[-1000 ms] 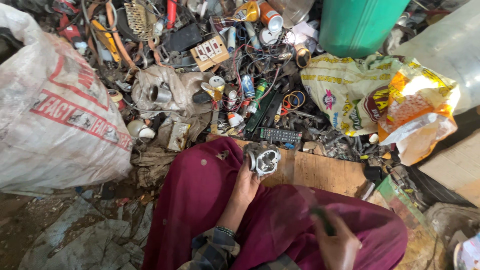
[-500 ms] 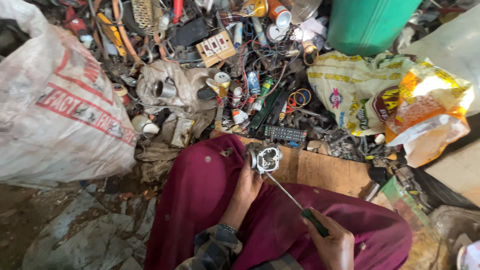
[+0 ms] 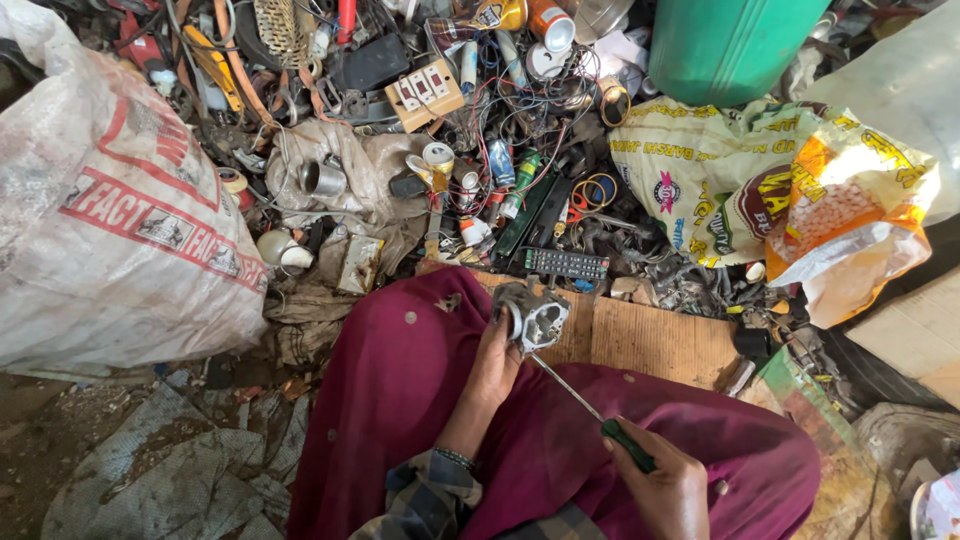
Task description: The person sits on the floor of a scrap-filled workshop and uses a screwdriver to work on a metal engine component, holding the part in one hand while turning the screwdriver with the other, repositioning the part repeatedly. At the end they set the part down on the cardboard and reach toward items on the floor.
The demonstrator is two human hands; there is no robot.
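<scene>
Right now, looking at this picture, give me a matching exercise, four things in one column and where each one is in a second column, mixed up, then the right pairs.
Things:
1. metal part
2. screwdriver
3. remote control
4. green drum

Places:
A. top of the picture, right of the tangled wires
B. lying on the scrap just beyond the person's knee
C. held in the left hand
D. handle gripped in the right hand, tip at the metal part

Pairs: 1-C, 2-D, 3-B, 4-A
</scene>
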